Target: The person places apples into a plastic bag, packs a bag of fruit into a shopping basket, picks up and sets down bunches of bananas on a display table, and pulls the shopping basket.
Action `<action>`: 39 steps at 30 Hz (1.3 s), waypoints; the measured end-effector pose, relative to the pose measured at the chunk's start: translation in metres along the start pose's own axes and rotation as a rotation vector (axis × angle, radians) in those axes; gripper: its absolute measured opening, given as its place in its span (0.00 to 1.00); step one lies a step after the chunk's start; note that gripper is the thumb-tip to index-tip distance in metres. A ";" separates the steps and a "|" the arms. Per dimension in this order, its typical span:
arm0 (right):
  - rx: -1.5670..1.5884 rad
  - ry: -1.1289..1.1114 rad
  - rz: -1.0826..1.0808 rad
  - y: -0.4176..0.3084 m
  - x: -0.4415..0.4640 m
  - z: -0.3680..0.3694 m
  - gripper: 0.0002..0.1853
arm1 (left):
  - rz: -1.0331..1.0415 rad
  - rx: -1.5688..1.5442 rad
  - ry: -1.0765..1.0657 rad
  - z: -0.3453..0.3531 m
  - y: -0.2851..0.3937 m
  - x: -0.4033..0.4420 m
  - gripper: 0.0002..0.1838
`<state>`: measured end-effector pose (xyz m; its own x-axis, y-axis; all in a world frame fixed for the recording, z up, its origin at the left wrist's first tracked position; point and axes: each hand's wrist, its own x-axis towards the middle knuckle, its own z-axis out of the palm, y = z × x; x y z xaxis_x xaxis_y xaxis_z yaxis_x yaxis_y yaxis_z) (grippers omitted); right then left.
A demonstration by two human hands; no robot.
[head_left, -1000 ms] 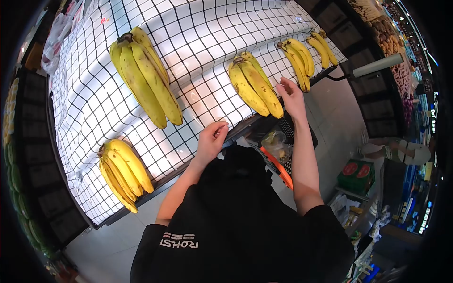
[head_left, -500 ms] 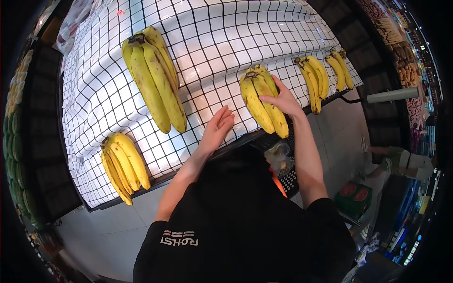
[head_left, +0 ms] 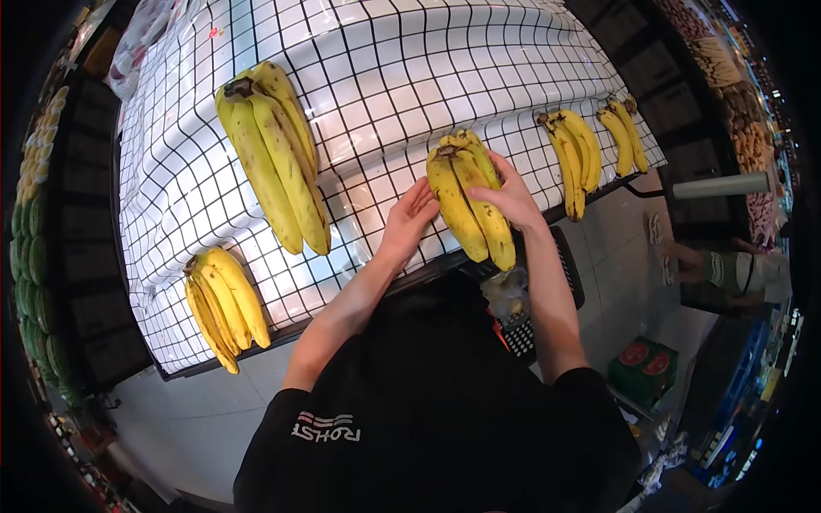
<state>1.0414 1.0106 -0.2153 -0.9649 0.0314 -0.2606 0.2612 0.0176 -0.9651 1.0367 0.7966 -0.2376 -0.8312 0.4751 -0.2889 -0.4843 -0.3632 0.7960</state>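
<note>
A bunch of yellow bananas [head_left: 457, 205] with brown specks lies near the table's front edge, stems pointing away from me. My right hand [head_left: 513, 195] grips its right side, the thumb across the top and the other fingers partly hidden behind the fruit. On the opposite side, my left hand [head_left: 410, 219] is open, its fingertips at the bunch's left edge; whether they press on it I cannot tell. A larger greenish-yellow bunch of bananas [head_left: 272, 162] rests farther left.
White cloth with a black grid [head_left: 376, 111] covers the table in ripples. A smaller yellow bunch [head_left: 227, 295] lies front left; two more, a middle one [head_left: 577, 154] and a far one [head_left: 624, 137], lie right. A grey bar [head_left: 721, 185] juts out beyond the right edge. A green box [head_left: 643, 369] stands below.
My left hand has moved right, from apart to the bunch's left side. The bunch in my right hand has shifted slightly left and toward me. The whole view has also shifted a little.
</note>
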 end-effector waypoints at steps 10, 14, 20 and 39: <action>0.931 -0.179 0.039 -0.017 -0.037 0.058 0.28 | 0.373 0.129 0.026 0.024 0.047 -0.066 0.35; 1.130 -0.263 0.137 -0.024 -0.052 0.082 0.24 | 0.460 0.308 -0.061 0.024 0.043 -0.082 0.41; 0.914 -0.107 0.128 -0.043 -0.065 0.093 0.21 | 0.374 0.133 0.068 0.024 0.045 -0.082 0.38; 0.630 -0.067 -0.080 -0.070 -0.052 0.085 0.41 | -0.008 -0.273 0.132 0.041 0.080 -0.072 0.31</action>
<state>1.0711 0.9225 -0.1360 -0.9856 -0.0083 -0.1686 0.1427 -0.5745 -0.8059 1.0685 0.7661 -0.1311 -0.8469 0.3771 -0.3749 -0.5313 -0.5704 0.6263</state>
